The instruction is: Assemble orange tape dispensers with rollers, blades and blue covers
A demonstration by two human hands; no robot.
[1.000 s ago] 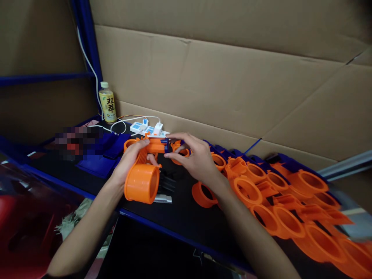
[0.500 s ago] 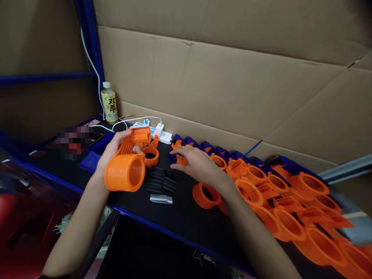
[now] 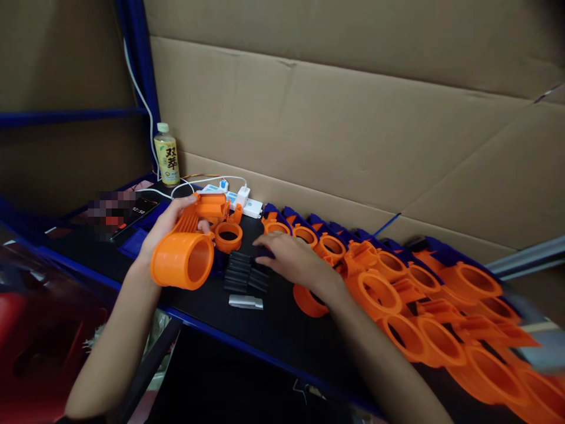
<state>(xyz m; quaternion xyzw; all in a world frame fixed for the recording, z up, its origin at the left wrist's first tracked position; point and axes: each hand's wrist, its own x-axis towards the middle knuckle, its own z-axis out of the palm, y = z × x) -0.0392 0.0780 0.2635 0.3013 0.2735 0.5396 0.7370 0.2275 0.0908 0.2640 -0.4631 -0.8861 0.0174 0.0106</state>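
1. Leftmost, the left hand [image 3: 164, 227] grips an orange ringed part [image 3: 173, 262] above the black bench [image 3: 273, 333], thumb on top, fingers curled round its ribbed neck [image 3: 188, 221].
2. Probably it is light, stiff, smooth plastic; the ribbed neck should give the surest hold, and the thinner edges look likeliest to crack.
3. Next, black strips [image 3: 238, 272] and a silver piece [image 3: 246, 302] lie on the bench.
4. Further right, the right hand [image 3: 291, 256] is just beside the strips, thumb and forefinger apart; whether they pinch anything, I cannot tell.
5. Rightmost, more orange parts [image 3: 474, 324] crowd together, likely just as light.
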